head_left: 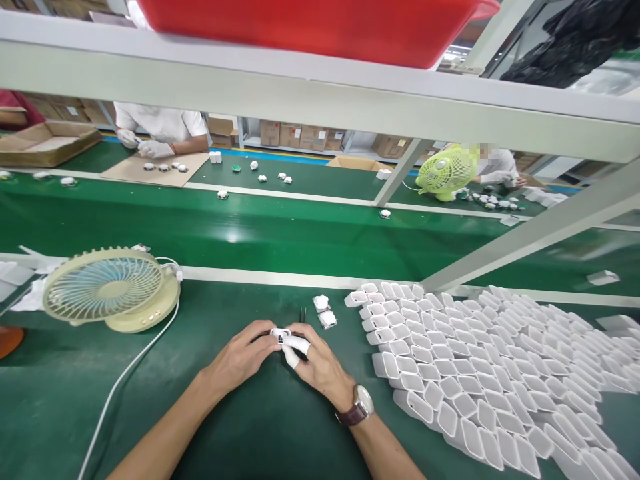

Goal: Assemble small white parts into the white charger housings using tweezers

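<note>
Between my two hands is a small white plastic housing (pixel 281 333) with a dark part showing in its opening. My left hand (pixel 245 350) pinches its left side with thumb and forefinger. My right hand (pixel 320 363) grips the other side; white covers wrap its thumb and a finger, and a watch (pixel 361 404) is on the wrist. Two thin dark prongs (pixel 303 315) stick out just beyond my right hand; whether it holds them I cannot tell. Two small white parts on boards (pixel 325 313) lie ahead and slightly right of that hand.
Many open white plastic cases (pixel 450 367) cover the right side of the green table. A cream fan (pixel 113 290) with a trailing cable stands left. Beyond runs a green conveyor (pixel 280 233); co-workers sit across it. A shelf with a red bin (pixel 310 30) hangs overhead.
</note>
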`<state>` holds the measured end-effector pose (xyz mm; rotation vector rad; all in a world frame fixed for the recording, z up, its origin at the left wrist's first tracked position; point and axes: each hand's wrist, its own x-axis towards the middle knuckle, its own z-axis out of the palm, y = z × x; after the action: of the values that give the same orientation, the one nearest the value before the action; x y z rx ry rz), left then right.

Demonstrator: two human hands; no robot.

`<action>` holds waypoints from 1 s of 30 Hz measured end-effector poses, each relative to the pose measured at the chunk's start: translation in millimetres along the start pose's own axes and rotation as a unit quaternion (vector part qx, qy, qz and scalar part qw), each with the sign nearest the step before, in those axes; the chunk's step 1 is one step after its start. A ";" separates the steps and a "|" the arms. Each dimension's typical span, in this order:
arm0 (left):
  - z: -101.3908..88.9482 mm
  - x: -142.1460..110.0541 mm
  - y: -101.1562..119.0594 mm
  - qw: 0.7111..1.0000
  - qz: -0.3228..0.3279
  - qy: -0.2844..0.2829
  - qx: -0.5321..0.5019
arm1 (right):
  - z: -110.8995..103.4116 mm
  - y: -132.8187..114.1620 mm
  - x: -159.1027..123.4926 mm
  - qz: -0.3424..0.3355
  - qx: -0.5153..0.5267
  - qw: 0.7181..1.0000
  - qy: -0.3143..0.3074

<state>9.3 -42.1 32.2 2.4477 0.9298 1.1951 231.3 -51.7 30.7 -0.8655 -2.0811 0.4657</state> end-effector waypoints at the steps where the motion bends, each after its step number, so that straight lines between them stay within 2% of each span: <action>1: 0.2 0.1 0.1 1.000 -0.002 -0.001 -0.001 | -0.1 0.3 -0.1 0.000 0.000 1.000 0.000; 5: 2.7 -1.0 -2.4 1.000 -0.016 -0.004 -0.012 | -0.2 -0.2 0.9 0.005 0.014 1.000 0.009; 11: 8.8 -4.6 -5.6 0.995 -0.062 0.040 -0.064 | 0.4 -4.4 1.9 0.040 0.014 0.999 0.000; 18: 10.5 -8.3 -5.9 0.989 -0.112 0.022 -0.092 | -1.0 -3.7 4.4 0.038 0.043 0.998 -0.014; 25: 10.6 -7.1 -6.8 0.987 -0.111 0.024 -0.116 | -0.1 0.6 4.1 0.043 0.052 0.998 -0.019; 30: 12.0 -9.6 -7.4 0.989 -0.107 0.028 -0.100 | 0.3 0.4 3.2 0.050 0.054 0.996 -0.045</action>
<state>11.1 -42.1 15.3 2.1100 1.0050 1.2224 230.0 -49.1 32.0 -0.9027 -2.0799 0.6750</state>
